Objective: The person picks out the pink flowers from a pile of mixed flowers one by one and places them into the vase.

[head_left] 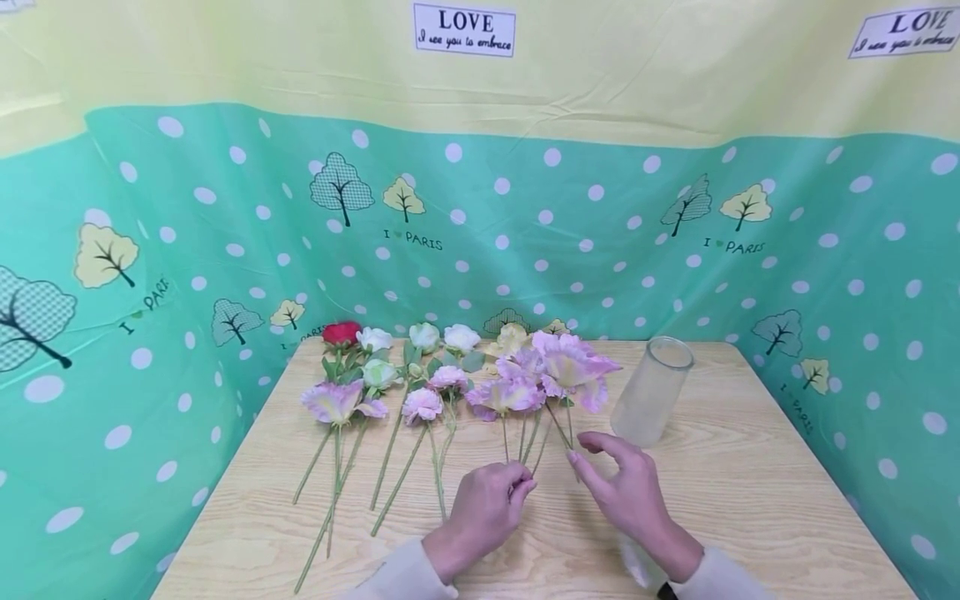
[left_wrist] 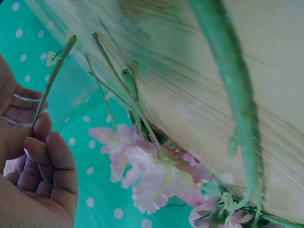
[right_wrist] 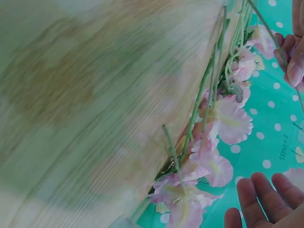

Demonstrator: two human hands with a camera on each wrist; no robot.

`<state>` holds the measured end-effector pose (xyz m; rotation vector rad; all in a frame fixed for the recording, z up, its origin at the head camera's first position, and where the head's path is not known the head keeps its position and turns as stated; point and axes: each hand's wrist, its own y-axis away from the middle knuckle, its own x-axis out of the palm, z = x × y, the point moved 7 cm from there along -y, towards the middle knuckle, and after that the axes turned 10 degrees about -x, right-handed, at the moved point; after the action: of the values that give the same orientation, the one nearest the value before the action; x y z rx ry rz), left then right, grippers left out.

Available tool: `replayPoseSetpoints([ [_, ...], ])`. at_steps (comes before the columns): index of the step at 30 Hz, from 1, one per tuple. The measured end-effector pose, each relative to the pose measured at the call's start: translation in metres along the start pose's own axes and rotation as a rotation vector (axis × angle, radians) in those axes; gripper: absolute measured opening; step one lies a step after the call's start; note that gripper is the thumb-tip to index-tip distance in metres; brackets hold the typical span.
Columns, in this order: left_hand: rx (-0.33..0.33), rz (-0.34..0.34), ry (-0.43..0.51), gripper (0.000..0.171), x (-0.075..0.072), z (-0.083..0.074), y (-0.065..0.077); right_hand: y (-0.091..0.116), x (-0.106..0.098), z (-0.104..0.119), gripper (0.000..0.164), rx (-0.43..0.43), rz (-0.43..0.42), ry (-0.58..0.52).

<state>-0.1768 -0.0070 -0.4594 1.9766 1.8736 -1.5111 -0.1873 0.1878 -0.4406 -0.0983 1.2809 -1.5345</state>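
Near the front middle of the table, my left hand (head_left: 487,504) pinches a thin green flower stem (left_wrist: 53,78) between thumb and forefinger. In the left wrist view the cut end of that stem sticks up past the fingertips. My right hand (head_left: 626,492) is held just right of it, thumb and fingers apart, with nothing gripped. Large pink-purple artificial flowers (head_left: 573,367) with ruffled petals are beyond both hands, their stems pointing toward me. In the right wrist view the right hand's spread fingers (right_wrist: 259,192) are beside a pale pink petal (right_wrist: 295,176).
A frosted glass vase (head_left: 651,396) stands at the back right. Left of the hands lie more artificial flowers: a red rose (head_left: 341,333), white roses (head_left: 461,337), small pink blooms (head_left: 422,405) and a purple one (head_left: 333,402). A green dotted curtain (head_left: 525,267) surrounds the wooden table (head_left: 750,467).
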Motion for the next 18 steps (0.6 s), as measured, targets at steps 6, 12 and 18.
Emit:
replayPoseSetpoints([
  [6,0.017,-0.02,-0.026,0.016,0.002,-0.006,-0.003,-0.003,0.003,0.007,0.021,0.022,-0.016,-0.1],
  [12,0.028,-0.024,-0.018,0.017,0.004,-0.01,-0.005,-0.005,0.007,0.01,0.014,0.094,-0.016,-0.163],
  [18,0.048,-0.025,0.002,0.019,0.006,-0.013,-0.006,-0.008,0.008,0.011,0.01,0.167,-0.04,-0.236],
])
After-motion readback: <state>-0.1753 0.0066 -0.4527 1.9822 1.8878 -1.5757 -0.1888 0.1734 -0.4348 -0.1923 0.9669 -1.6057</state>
